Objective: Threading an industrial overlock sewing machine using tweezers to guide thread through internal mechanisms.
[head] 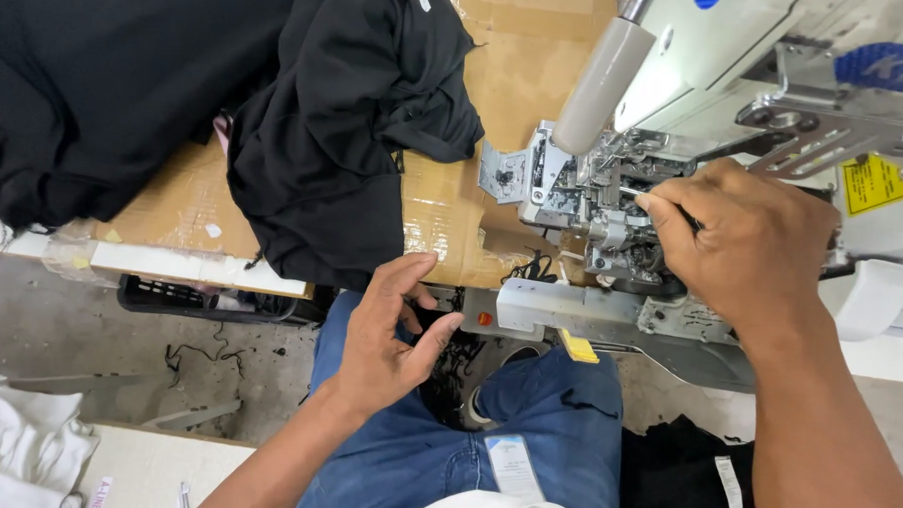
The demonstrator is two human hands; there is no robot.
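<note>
Tweezers point(663, 204) sit pinched between the right hand's point(747, 244) thumb and fingers, tip poking into the sewing machine's point(613, 215) metal looper area just left of it. Left hand point(394, 327) hovers lower, fingers spread and holding nothing, below the black fabric pile point(346, 130) on cardboard point(508, 76).

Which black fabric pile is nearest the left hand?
The middle black fabric pile, draped over the cardboard edge just above the left hand. The larger pile lies farther away, at the far left.
</note>
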